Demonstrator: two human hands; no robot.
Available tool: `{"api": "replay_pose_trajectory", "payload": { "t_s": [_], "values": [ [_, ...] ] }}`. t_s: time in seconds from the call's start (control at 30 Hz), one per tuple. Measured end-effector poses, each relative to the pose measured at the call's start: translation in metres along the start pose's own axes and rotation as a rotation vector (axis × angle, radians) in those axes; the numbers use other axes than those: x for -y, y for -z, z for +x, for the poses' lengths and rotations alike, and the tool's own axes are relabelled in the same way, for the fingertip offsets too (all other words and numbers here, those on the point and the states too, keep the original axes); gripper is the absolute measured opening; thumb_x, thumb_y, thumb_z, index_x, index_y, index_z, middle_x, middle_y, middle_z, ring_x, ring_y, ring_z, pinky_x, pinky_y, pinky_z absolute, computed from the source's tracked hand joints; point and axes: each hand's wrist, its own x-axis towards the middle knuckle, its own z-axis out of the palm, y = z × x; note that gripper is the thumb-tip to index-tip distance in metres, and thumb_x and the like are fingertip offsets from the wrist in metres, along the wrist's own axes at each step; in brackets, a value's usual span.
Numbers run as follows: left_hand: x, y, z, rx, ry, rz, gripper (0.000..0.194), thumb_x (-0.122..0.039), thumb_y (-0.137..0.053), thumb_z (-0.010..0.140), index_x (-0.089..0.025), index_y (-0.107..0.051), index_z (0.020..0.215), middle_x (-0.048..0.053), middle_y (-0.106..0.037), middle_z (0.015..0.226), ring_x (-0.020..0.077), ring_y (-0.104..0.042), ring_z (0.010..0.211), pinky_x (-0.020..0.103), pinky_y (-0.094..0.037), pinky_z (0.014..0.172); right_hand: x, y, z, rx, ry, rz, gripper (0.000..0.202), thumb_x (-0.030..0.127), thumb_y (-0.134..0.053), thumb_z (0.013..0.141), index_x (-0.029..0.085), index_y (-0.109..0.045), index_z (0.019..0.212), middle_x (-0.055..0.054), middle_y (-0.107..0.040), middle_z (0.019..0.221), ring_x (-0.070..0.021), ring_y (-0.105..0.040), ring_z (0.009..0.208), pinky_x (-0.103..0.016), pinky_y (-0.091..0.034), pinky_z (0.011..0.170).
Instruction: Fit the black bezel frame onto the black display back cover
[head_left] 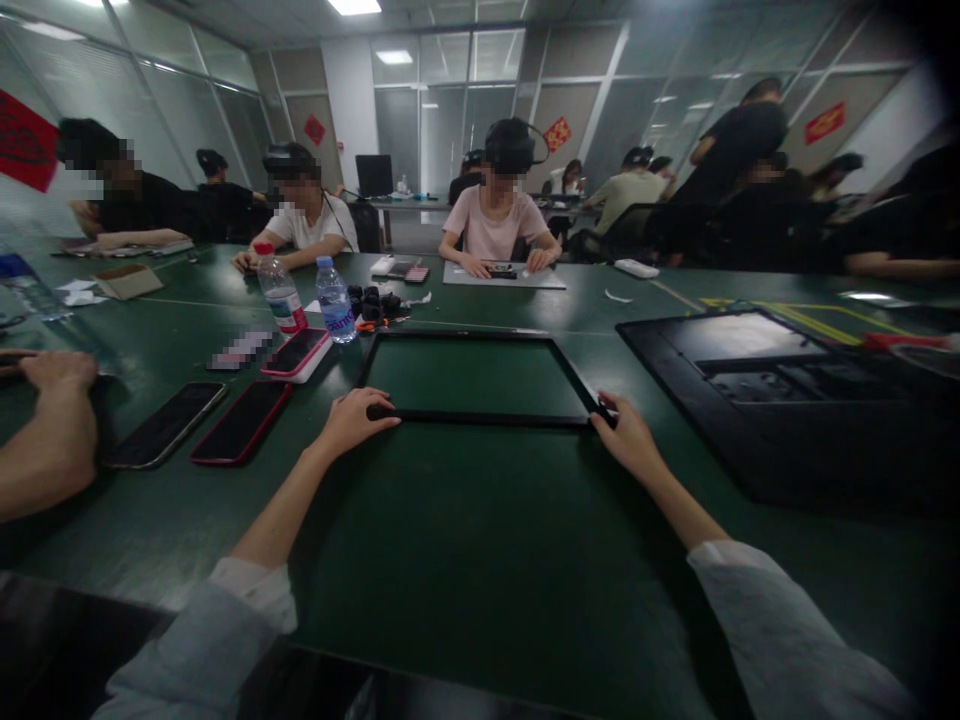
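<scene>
Nearest, the person's left hand [356, 418] is pinching the near left corner of a thin black rectangular frame [487, 420], its thumb lying along the bar, while the right hand [626, 435] is gripping the near right corner between thumb and bent fingers; the frame is lying on or just above the green tabletop [480, 560], and I cannot tell which. With both hands holding only the near corners, the far bar is going without a grip, so uneven lifting could be twisting the slim sides or straining a corner. To the right, a larger black panel [772, 440] is lying near the right hand, and a sideways swing could be scraping the frame against it. To the left, a red-cased phone [241, 425] is resting between a dark phone [169, 425] and the left hand, where a stray forearm could be nudging it. Farther off, a blue-capped water bottle [336, 305] is standing near the far left corner, beside a red-capped bottle [283, 290]; a forward, leftward push could be toppling both
</scene>
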Motion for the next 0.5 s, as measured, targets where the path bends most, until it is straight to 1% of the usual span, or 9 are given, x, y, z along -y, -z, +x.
{"api": "replay_pose_trajectory", "payload": {
  "t_s": [0.1, 0.2, 0.3, 0.4, 0.47, 0.5],
  "values": [
    [0.001, -0.001, 0.001, -0.023, 0.010, -0.014, 0.041, -0.062, -0.072, 0.085, -0.028, -0.077, 0.108, 0.006, -0.070, 0.136, 0.0318, -0.060, 0.130, 0.055, -0.044, 0.110, -0.002, -0.001, 0.000, -0.005, 0.011, -0.012, 0.059, 0.043, -0.058, 0.085, 0.014, -0.061, 0.137, -0.021, -0.068, 0.131, -0.0362, -0.065, 0.124, -0.057, -0.051, 0.109],
    [0.001, -0.001, 0.001, -0.039, 0.017, -0.039, 0.044, -0.065, -0.070, 0.086, -0.028, -0.076, 0.108, 0.006, -0.073, 0.129, 0.0301, -0.062, 0.126, 0.050, -0.046, 0.108, 0.000, 0.000, -0.001, -0.034, 0.010, -0.019, 0.058, 0.041, -0.056, 0.086, 0.015, -0.060, 0.137, -0.020, -0.068, 0.129, -0.0353, -0.065, 0.122, -0.057, -0.051, 0.108],
    [0.001, -0.001, 0.001, -0.045, 0.049, -0.054, 0.048, -0.069, -0.068, 0.085, -0.028, -0.077, 0.108, 0.007, -0.076, 0.120, 0.0302, -0.066, 0.118, 0.048, -0.048, 0.104, 0.006, 0.010, -0.002, -0.094, 0.014, -0.054, 0.055, 0.037, -0.055, 0.086, 0.016, -0.061, 0.137, -0.019, -0.068, 0.129, -0.0344, -0.064, 0.124, -0.056, -0.049, 0.110],
    [0.002, -0.001, 0.002, -0.049, 0.075, -0.080, 0.052, -0.072, -0.067, 0.083, -0.028, -0.078, 0.108, 0.008, -0.077, 0.114, 0.0310, -0.069, 0.109, 0.048, -0.051, 0.098, 0.008, 0.036, -0.001, -0.187, 0.032, -0.153, 0.055, 0.032, -0.051, 0.088, 0.011, -0.062, 0.138, -0.023, -0.067, 0.132, -0.0354, -0.060, 0.129, -0.056, -0.044, 0.115],
    [0.001, 0.000, 0.002, -0.057, 0.082, -0.112, 0.053, -0.073, -0.067, 0.082, -0.028, -0.078, 0.108, 0.008, -0.077, 0.113, 0.0310, -0.070, 0.106, 0.047, -0.052, 0.095, 0.003, 0.060, 0.001, -0.286, 0.036, -0.228, 0.056, 0.030, -0.050, 0.090, 0.005, -0.061, 0.139, -0.027, -0.064, 0.136, -0.0368, -0.057, 0.133, -0.057, -0.038, 0.119],
    [0.001, 0.001, 0.002, -0.063, 0.085, -0.132, 0.053, -0.073, -0.067, 0.082, -0.028, -0.078, 0.108, 0.008, -0.077, 0.113, 0.0309, -0.070, 0.106, 0.046, -0.053, 0.094, -0.002, 0.073, 0.001, -0.351, 0.018, -0.259, 0.057, 0.028, -0.051, 0.090, 0.004, -0.061, 0.141, -0.029, -0.062, 0.138, -0.0375, -0.055, 0.136, -0.058, -0.035, 0.121]
  ]
}}
